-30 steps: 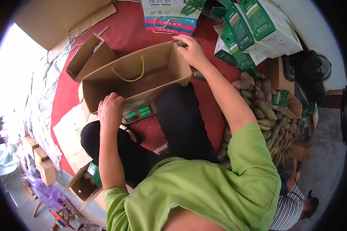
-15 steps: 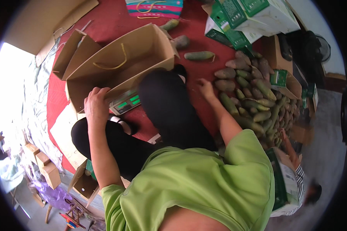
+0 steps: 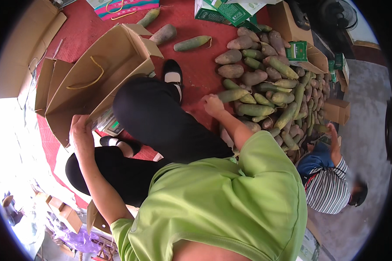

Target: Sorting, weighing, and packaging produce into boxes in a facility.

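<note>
My left hand [image 3: 79,130] grips the near edge of an open brown cardboard box [image 3: 128,78], fingers bent over its rim. This long box has a yellow cord handle [image 3: 99,71] inside and tilts up over a scale [image 3: 113,127], which is partly hidden. My right hand [image 3: 214,105] is beside the large pile of radishes [image 3: 261,76], green and purplish-brown. Its fingers are curled, and the end of one green radish [image 3: 234,95] meets it. Whether the fingers hold that radish is hidden.
Beyond my black shoe [image 3: 173,71] a loose green radish [image 3: 192,43] lies on the red floor covering [image 3: 191,17]. Green-and-white cartons [image 3: 235,11] stand at the far side. At right a person in a striped shirt [image 3: 329,187] reaches to the pile. A fan [image 3: 339,15] stands far right.
The view has shifted, so the box and pile appear farther left and up. The box tilts more in my left hand. My right hand has drawn nearer to me, and its fingers have curled.
</note>
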Demonstrator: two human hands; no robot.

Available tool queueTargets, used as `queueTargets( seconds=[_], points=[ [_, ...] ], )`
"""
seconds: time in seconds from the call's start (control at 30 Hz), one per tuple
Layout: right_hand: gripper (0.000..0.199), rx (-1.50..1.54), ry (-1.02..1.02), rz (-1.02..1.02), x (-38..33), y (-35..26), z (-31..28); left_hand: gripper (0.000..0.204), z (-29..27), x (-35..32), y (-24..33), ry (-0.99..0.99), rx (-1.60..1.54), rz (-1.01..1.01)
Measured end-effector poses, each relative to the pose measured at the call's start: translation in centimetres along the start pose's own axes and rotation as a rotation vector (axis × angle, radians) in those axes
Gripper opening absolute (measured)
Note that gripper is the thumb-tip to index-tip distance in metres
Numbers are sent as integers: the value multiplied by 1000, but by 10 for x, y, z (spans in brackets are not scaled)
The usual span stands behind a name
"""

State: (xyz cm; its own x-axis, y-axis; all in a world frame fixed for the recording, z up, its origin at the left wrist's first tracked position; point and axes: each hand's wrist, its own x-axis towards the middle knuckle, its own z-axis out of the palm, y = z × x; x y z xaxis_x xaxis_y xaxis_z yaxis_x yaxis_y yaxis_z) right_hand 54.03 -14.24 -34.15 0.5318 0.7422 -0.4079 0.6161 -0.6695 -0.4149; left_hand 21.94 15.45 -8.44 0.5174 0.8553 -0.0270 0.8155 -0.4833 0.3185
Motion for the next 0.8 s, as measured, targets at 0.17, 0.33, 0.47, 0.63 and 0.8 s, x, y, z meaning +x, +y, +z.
queueTargets(
  seconds=[0.17,0.33,0.47,0.63,0.8],
  points=[
    [41,-504,-82,93,8,13,-43,22,0,1,3,-29,18,-13],
    [57,-702,-13,24,17,41,-63,26,3,4,3,-14,-62,30],
    [62,-717,27,22,45,40,-62,22,2,5,1,2,-73,9],
    [64,-803,24,23,62,32,-80,20,3,4,-4,7,-52,-10],
    [32,-960,-177,100,72,45,-77,17,5,7,-5,30,-27,-25]
  ],
)
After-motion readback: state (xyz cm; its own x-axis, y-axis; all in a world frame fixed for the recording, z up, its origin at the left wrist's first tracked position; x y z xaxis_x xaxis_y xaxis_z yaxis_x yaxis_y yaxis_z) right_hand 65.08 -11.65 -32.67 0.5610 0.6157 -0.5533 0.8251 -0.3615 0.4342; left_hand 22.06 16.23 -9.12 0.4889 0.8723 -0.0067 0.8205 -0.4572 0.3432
